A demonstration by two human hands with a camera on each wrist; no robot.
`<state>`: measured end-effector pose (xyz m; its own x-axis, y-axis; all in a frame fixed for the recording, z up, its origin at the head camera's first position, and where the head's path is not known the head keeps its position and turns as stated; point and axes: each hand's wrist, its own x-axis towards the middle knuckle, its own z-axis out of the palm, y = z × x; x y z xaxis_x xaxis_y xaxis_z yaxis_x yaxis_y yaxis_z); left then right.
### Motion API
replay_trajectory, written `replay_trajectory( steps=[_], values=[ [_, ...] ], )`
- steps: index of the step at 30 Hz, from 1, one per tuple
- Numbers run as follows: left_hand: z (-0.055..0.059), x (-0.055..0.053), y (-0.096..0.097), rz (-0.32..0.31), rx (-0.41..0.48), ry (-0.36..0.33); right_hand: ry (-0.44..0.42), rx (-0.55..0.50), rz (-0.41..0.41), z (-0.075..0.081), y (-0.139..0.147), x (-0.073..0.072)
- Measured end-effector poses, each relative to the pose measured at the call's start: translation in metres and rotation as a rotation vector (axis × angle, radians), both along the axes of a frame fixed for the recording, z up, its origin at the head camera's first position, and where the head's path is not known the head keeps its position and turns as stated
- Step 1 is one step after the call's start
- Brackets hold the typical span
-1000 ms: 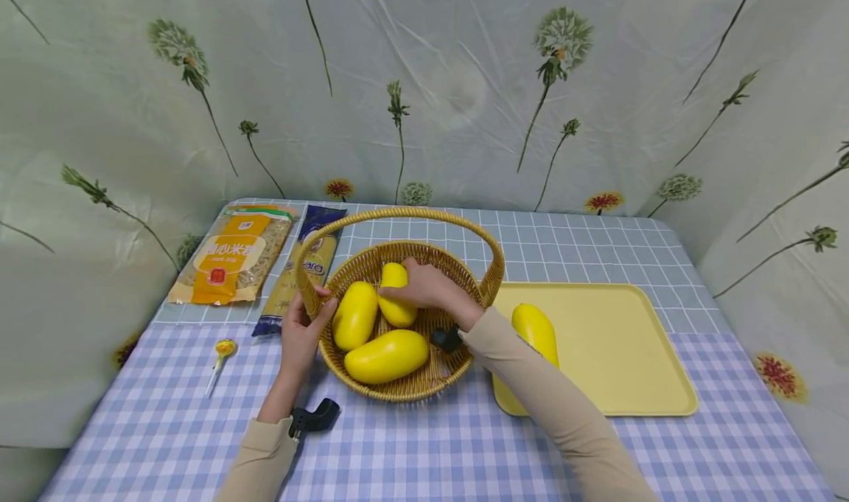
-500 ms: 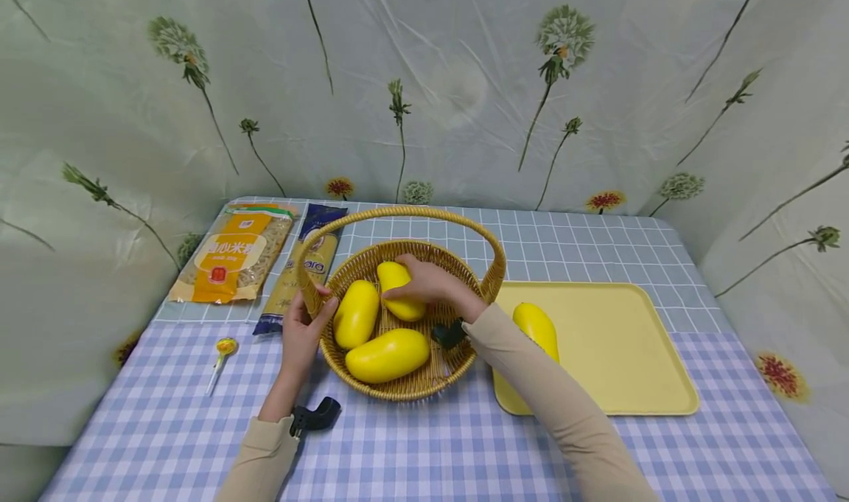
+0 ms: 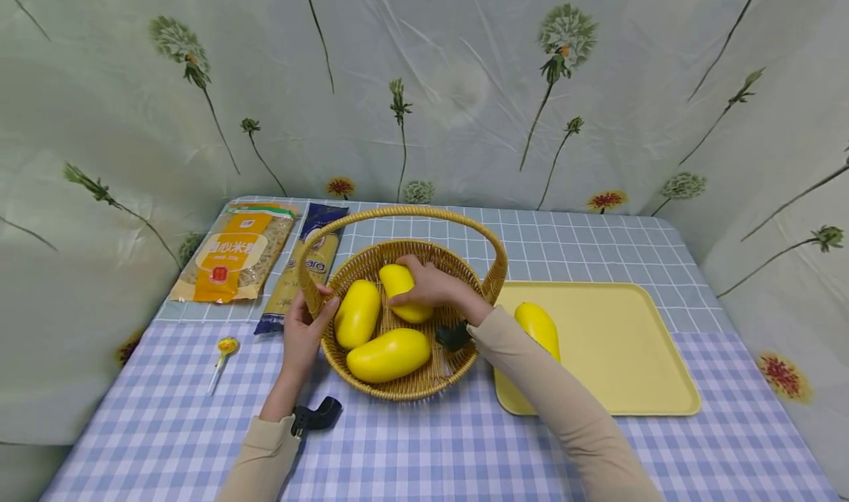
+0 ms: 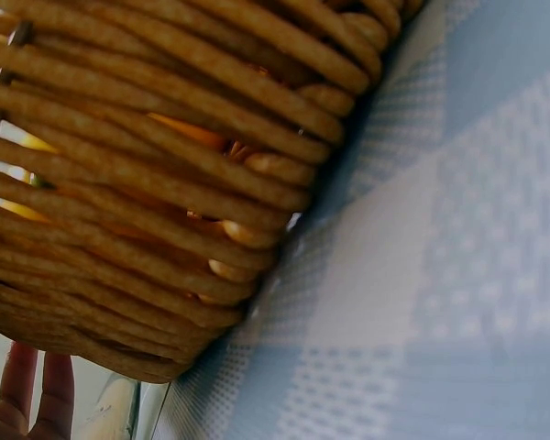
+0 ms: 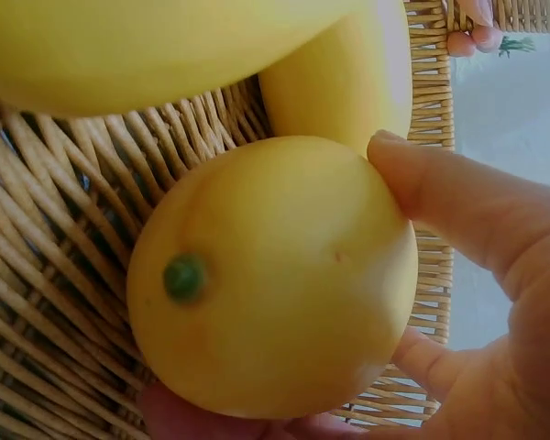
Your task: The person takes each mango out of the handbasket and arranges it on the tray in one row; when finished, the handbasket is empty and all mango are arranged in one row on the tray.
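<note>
A woven wicker basket [image 3: 438, 365] with a tall arched handle [image 3: 411, 211] stands mid-table. My left hand [image 3: 304, 340] grips it at its left side, where the handle meets the rim; in the left wrist view two fingertips [image 4: 55, 394] show past the wicker wall. Inside the basket, my right hand [image 3: 431, 284] holds a yellow mango [image 3: 396, 281], thumb on the near side and fingers around the far side. Its green stem end [image 5: 183, 278] faces the right wrist camera. Two more mangoes lie in the basket, one at the left [image 3: 357, 314] and one at the front [image 3: 388, 356].
Right of the basket is a yellow tray [image 3: 617, 347] with another mango [image 3: 539, 327] at its left edge, partly behind my right sleeve. A bag of grain-like food [image 3: 232, 255], a pasta packet [image 3: 298, 270] and a lollipop [image 3: 225, 349] lie at the left.
My right hand has shifted the mango slightly right within the basket and turned it a little. My left hand stays on the basket's side.
</note>
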<state>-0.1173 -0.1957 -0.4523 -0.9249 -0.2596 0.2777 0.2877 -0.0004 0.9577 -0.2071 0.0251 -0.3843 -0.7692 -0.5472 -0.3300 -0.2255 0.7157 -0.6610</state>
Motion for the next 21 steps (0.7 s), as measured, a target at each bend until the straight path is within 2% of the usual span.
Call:
replay_trajectory(
  steps=[5, 21],
  values=[
    [-0.0003, -0.0003, 0.0002, 0.007, 0.001, 0.009, 0.014, 0.002, 0.019, 0.0014, 0.0017, 0.0003],
    [0.0047, 0.0010, 0.0017, 0.016, -0.016, 0.002, 0.086, 0.116, 0.015, -0.0007, 0.0096, -0.0001]
  ],
)
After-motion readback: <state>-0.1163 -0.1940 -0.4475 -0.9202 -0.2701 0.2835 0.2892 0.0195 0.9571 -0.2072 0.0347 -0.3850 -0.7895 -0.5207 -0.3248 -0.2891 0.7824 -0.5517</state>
